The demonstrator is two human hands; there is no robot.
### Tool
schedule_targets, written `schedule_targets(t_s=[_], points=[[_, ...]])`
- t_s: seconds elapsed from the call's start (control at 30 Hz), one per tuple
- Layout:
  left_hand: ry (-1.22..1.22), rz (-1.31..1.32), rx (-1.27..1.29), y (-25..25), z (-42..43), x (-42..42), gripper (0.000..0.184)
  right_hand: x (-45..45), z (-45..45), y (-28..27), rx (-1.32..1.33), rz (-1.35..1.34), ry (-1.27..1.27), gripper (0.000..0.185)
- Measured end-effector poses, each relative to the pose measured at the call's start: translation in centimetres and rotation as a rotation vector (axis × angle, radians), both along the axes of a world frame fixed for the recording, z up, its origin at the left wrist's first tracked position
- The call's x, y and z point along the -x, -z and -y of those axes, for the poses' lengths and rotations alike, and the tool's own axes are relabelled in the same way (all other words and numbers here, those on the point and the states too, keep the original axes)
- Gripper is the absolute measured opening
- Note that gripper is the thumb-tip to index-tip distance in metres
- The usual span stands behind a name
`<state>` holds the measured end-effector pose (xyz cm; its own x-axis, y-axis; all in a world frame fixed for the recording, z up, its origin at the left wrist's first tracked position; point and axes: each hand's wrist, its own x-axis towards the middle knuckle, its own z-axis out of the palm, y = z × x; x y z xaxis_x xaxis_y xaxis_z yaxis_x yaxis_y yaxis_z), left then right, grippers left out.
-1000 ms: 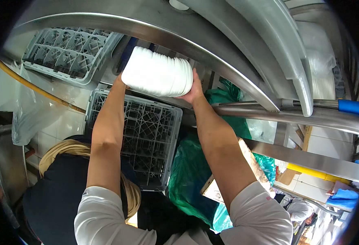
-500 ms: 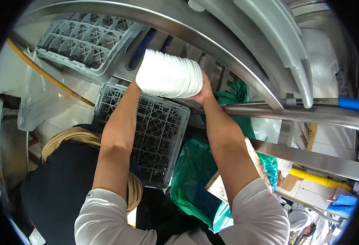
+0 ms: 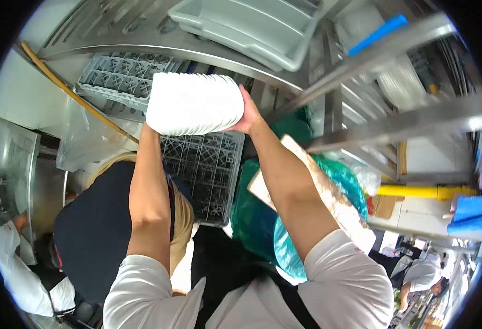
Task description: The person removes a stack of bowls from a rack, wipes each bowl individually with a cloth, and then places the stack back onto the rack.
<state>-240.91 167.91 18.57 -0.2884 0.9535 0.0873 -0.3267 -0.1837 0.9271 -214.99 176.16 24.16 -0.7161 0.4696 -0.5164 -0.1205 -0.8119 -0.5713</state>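
A long stack of white dishes [image 3: 194, 104], lying on its side, is held out between my two hands. At its right end my right hand [image 3: 246, 113] presses with curved fingers. My left hand [image 3: 148, 130] is at the lower left end, its fingers hidden behind the stack. Below the dishes sits a grey compartment rack [image 3: 208, 170]; another grey rack [image 3: 117, 77] lies on a metal shelf behind, to the left.
A grey plastic tub [image 3: 246, 27] rests on the upper metal shelf. Metal rails [image 3: 405, 123] run at the right. Green bags [image 3: 252, 219] and a cardboard piece [image 3: 328, 192] lie below them. A person in dark clothing [image 3: 98, 230] is close on the left.
The view has tilted up and shifted, bringing the grey tub and more people into sight. The stack, still between both hands, now appears farther left in the view.
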Motion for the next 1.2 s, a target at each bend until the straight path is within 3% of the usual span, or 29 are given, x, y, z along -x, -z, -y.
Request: schedule_targets(t_s=[0.23, 0.33, 0.47, 0.6, 0.7, 0.73, 0.87, 0.93, 0.97, 1.03, 1.1, 1.17, 1.2], points=[[-0.012, -0.178, -0.118, -8.7, 8.7, -4.8, 0.043, -7.1, 10.8, -6.3, -0.006, -0.123, 0.109, 0.079], [-0.054, -0.199, -0.171, -13.6, 12.5, -9.9, 0.043, -10.9, 13.5, -8.9, -0.017, -0.31, 0.156, 0.075], [0.089, -0.19, -0.148, -15.7, 15.0, -17.6, 0.043, -18.6, 19.0, -11.5, 0.001, -0.307, 0.324, 0.071], [0.284, -0.173, -0.077, -16.5, 15.3, -25.6, 0.042, -25.9, 21.9, -10.5, -0.119, -0.357, 0.453, 0.062], [0.381, -0.172, -0.031, -17.2, 15.2, -29.9, 0.042, -29.6, 24.0, -11.4, -0.059, -0.282, 0.568, 0.059], [0.406, -0.172, -0.011, -17.6, 15.3, -30.9, 0.041, -30.4, 23.9, -10.3, -0.183, -0.207, 0.633, 0.059], [0.476, -0.18, 0.088, -18.8, 15.4, -34.2, 0.041, -33.1, 23.5, -7.4, -0.197, -0.224, 0.656, 0.059], [0.502, -0.188, 0.132, -19.8, 15.4, -35.5, 0.041, -34.0, 24.0, -7.1, -0.123, 0.085, 0.733, 0.059], [0.494, -0.187, 0.125, -21.1, 15.2, -36.8, 0.041, -34.6, 24.2, -7.1, -0.131, 0.084, 0.727, 0.059], [0.535, -0.22, 0.574, -23.6, 14.3, -38.1, 0.041, -35.3, 25.0, -6.7, -0.169, 0.39, 0.759, 0.062], [0.587, -0.128, 0.536, -23.1, 13.3, -39.2, 0.049, -36.4, 25.1, -4.7, -0.262, 0.492, 0.787, 0.057], [0.493, -0.756, 0.457, -26.8, 14.1, -43.1, 0.065, -38.0, 23.6, 0.3, -0.687, 0.871, 0.671, 0.051], [0.458, -0.843, 0.498, -24.8, 12.6, -43.2, 0.071, -38.6, 23.8, 0.5, -0.684, 0.875, 0.659, 0.051]])
